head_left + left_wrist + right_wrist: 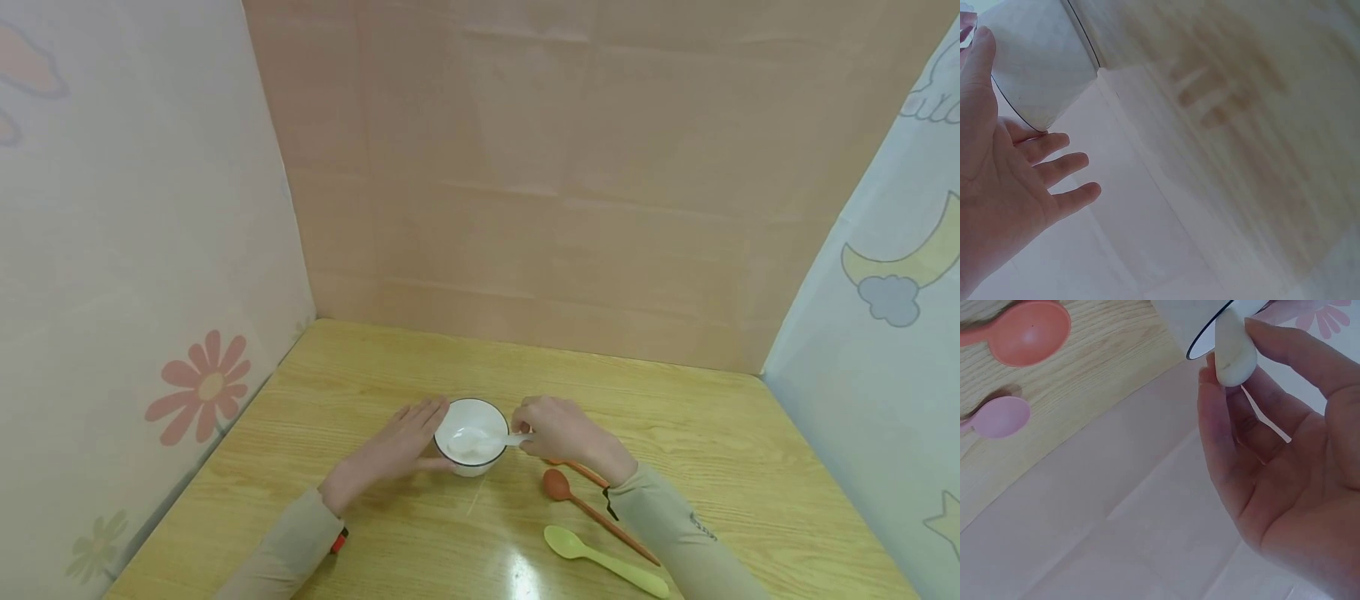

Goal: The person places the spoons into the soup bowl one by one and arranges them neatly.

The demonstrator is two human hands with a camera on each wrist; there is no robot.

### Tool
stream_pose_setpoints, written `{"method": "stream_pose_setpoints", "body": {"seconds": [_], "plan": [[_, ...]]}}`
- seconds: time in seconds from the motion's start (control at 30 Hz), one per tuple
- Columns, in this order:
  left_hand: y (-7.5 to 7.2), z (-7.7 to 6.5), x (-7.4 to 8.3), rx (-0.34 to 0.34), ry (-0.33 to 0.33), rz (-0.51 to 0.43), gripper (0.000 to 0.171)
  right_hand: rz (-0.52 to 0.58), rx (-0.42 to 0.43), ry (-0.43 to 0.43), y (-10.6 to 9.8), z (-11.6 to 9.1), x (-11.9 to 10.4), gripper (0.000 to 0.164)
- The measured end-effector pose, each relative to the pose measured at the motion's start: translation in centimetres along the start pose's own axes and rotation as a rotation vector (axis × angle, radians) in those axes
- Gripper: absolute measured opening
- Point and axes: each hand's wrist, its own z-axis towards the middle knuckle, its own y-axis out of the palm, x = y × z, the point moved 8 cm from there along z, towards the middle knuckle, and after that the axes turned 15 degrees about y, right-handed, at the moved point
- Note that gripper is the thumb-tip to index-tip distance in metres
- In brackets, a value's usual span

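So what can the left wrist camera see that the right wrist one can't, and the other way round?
Only the left wrist view: the palm of the left hand, with fingers spread.

Only the right wrist view: the palm of the right hand, an orange spoon, a pink spoon and a flower.

Both: the bowl and the table. The right hand pinches a white spoon; I can't tell if the left wrist view catches it.

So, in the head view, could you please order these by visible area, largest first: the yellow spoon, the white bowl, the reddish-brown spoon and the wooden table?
1. Wooden table
2. White bowl
3. Yellow spoon
4. Reddish-brown spoon, about as long as the yellow one, but with a thinner handle
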Motion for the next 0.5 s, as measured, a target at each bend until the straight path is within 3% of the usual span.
{"method": "stream_pose_setpoints", "body": {"seconds": [0.5], "plan": [[-0.11,-0.04,0.18,0.006,0.009,0.014,0.096,-0.007,0.018,0.005,0.00,-0.20,0.05,0.010]]}}
